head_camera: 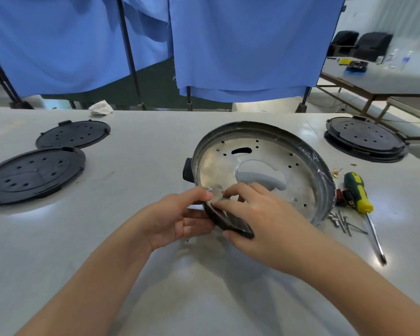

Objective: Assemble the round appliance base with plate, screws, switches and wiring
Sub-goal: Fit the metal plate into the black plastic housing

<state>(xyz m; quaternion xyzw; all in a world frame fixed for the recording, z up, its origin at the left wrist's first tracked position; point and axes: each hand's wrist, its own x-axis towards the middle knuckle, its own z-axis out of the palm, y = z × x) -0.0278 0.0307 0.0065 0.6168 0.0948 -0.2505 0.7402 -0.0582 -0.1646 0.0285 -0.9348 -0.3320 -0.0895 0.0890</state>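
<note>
Silver round base (289, 166) sat tilted on white table (131, 238) — we gripped its near black handle (230, 223) with left hand (177, 217), right hand (255, 212) pinching rim above it. Screws (342, 221), screwdriver (359, 197) lay just right; black plates (34, 173) well left.

Blue cloth screens (247, 44) hang on dark poles behind the white desk (136, 275). Far right stand another table (383, 81) and dark chairs (364, 44).
</note>
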